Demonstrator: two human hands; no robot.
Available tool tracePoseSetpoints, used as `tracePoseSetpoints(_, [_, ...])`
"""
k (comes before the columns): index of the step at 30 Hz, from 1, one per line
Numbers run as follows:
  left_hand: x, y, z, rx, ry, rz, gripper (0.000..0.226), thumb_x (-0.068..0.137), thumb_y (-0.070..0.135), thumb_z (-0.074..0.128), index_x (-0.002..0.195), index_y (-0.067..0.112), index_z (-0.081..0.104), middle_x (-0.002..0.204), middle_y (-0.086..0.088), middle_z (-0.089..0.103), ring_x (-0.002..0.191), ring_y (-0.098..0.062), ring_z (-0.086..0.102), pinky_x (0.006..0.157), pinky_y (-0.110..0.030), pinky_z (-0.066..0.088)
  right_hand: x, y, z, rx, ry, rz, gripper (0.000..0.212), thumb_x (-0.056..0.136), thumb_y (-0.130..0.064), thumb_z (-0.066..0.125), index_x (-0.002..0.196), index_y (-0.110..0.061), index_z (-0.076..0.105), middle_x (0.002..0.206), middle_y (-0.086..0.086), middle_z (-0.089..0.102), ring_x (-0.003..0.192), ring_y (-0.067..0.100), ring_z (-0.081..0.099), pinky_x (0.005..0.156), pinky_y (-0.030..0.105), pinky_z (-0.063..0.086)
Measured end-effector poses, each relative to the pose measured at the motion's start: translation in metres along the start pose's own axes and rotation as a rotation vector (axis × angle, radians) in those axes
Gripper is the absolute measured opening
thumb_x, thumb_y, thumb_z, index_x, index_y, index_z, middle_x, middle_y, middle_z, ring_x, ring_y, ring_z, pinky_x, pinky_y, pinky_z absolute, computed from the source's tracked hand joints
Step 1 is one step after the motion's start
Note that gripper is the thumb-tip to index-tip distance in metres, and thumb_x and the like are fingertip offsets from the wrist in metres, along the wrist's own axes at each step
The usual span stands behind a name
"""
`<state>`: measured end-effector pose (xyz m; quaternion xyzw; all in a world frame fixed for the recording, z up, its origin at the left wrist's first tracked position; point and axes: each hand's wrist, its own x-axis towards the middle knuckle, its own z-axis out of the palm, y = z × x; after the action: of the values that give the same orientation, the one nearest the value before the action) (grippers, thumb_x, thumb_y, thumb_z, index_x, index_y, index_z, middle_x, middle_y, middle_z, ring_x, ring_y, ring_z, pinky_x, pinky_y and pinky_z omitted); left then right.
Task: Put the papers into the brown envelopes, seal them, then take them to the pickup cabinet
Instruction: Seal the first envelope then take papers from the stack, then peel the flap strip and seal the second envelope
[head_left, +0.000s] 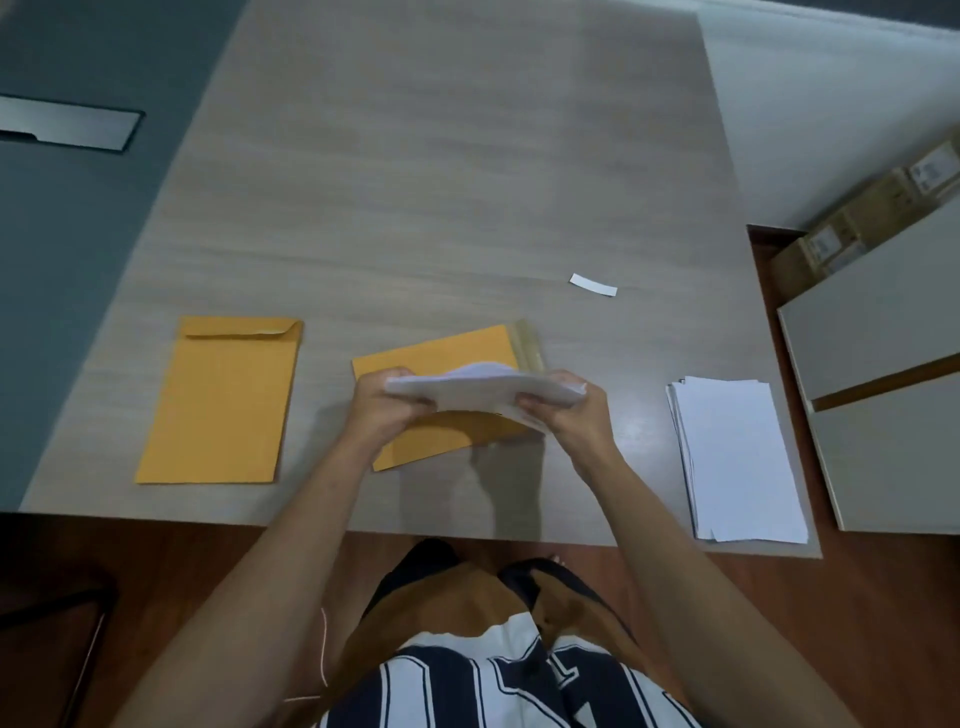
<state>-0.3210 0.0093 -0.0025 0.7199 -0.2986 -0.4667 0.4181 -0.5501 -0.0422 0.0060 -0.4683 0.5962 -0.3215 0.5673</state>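
My left hand (382, 400) and my right hand (563, 410) each grip one end of a folded bundle of white papers (483, 389), held just above the table. Under the bundle lies a brown envelope (441, 353), its open flap with the adhesive strip pointing to the right. A second brown envelope (223, 400) lies flat to the left, its flap folded down at the far end. A stack of white papers (737, 457) sits at the right near the table's front edge.
A small white strip of paper (593, 285) lies on the wooden table (441, 182) beyond the envelopes. Grey-topped furniture (883, 364) stands right of the table, with cardboard boxes (872, 213) behind it. A dark wall panel (67, 218) is at the left.
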Motion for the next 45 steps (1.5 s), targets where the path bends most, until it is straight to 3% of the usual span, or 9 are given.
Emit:
tracePoseSetpoints(6, [0.005, -0.007, -0.002, -0.018, 0.072, 0.005, 0.035, 0.063, -0.007, 0.084, 0.094, 0.002, 0.071, 0.089, -0.011, 0.072, 0.078, -0.02, 0.067, 0.071, -0.033, 0.055, -0.009, 0.006, 0.008, 0.06, 0.018, 0.022, 0.034, 0.061, 0.0, 0.09, 0.091, -0.005, 0.075, 0.091, 0.015, 0.076, 0.086, 0.026, 0.074, 0.073, 0.038, 0.061])
tracePoseSetpoints(13, [0.008, -0.011, 0.009, -0.043, 0.084, -0.061, 0.038, 0.065, -0.01, 0.081, 0.099, 0.003, 0.069, 0.088, -0.005, 0.07, 0.079, -0.015, 0.067, 0.067, -0.024, 0.053, -0.009, 0.006, 0.016, 0.004, 0.042, 0.047, 0.034, 0.058, -0.004, 0.093, 0.085, -0.01, 0.074, 0.082, 0.006, 0.075, 0.071, 0.012, 0.071, 0.057, 0.019, 0.052])
tracePoseSetpoints(16, [0.009, -0.008, 0.012, -0.047, 0.091, -0.055, 0.034, 0.067, -0.011, 0.077, 0.094, 0.008, 0.068, 0.081, 0.002, 0.068, 0.074, -0.01, 0.064, 0.058, -0.014, 0.052, -0.006, 0.007, 0.016, -0.034, 0.067, 0.047, 0.035, 0.058, -0.009, 0.094, 0.085, -0.016, 0.072, 0.085, 0.004, 0.074, 0.073, 0.009, 0.071, 0.059, 0.021, 0.055])
tracePoseSetpoints(21, [0.014, -0.001, 0.016, -0.025, 0.071, -0.047, 0.03, 0.072, -0.01, 0.069, 0.094, 0.01, 0.069, 0.084, 0.003, 0.069, 0.08, -0.015, 0.067, 0.063, -0.021, 0.052, 0.001, 0.0, 0.013, -0.098, 0.064, 0.075, 0.033, 0.067, -0.015, 0.09, 0.095, -0.01, 0.073, 0.088, 0.006, 0.075, 0.081, 0.017, 0.073, 0.065, 0.034, 0.06])
tracePoseSetpoints(25, [0.02, 0.012, 0.029, -0.005, 0.025, 0.023, 0.033, 0.078, -0.004, 0.068, 0.102, 0.017, 0.063, 0.095, 0.004, 0.068, 0.088, -0.014, 0.066, 0.07, -0.026, 0.055, 0.009, -0.02, -0.008, -0.148, 0.073, 0.073, 0.03, 0.071, -0.013, 0.086, 0.093, -0.016, 0.066, 0.08, -0.006, 0.068, 0.071, 0.005, 0.066, 0.055, 0.021, 0.055])
tracePoseSetpoints(32, [0.028, 0.009, 0.083, 0.468, 0.13, 0.068, 0.045, 0.088, 0.025, 0.064, 0.13, 0.013, 0.055, 0.13, -0.002, 0.047, 0.121, -0.02, 0.047, 0.095, -0.031, 0.044, 0.03, -0.033, -0.085, -0.202, 0.203, 0.023, 0.041, 0.068, -0.016, 0.088, 0.103, -0.016, 0.066, 0.099, 0.004, 0.071, 0.085, 0.018, 0.069, 0.073, 0.034, 0.058])
tracePoseSetpoints(37, [0.025, 0.002, 0.133, 0.875, 0.156, 0.029, 0.062, 0.082, 0.049, 0.065, 0.127, 0.01, 0.049, 0.137, -0.012, 0.033, 0.128, -0.032, 0.03, 0.103, -0.042, 0.033, 0.044, -0.035, -0.118, -0.331, 0.217, -0.005, 0.035, 0.071, -0.016, 0.086, 0.102, -0.013, 0.069, 0.097, 0.007, 0.071, 0.087, 0.026, 0.07, 0.077, 0.039, 0.059])
tracePoseSetpoints(41, [0.028, 0.002, 0.155, 0.936, 0.246, -0.045, 0.082, 0.065, 0.059, 0.073, 0.125, 0.01, 0.045, 0.137, -0.013, 0.03, 0.131, -0.037, 0.025, 0.11, -0.05, 0.026, 0.053, -0.035, -0.125, -0.416, 0.192, -0.064, 0.041, 0.073, -0.02, 0.085, 0.108, -0.006, 0.07, 0.098, 0.01, 0.071, 0.086, 0.027, 0.069, 0.073, 0.033, 0.057])
tracePoseSetpoints(45, [0.03, 0.002, 0.156, 0.923, 0.29, -0.035, 0.075, 0.068, 0.053, 0.072, 0.123, 0.009, 0.046, 0.136, -0.014, 0.031, 0.13, -0.035, 0.027, 0.106, -0.046, 0.027, 0.059, -0.037, -0.126, -0.471, 0.143, -0.121, 0.036, 0.075, -0.018, 0.083, 0.106, -0.006, 0.072, 0.093, 0.007, 0.069, 0.082, 0.024, 0.067, 0.071, 0.027, 0.053])
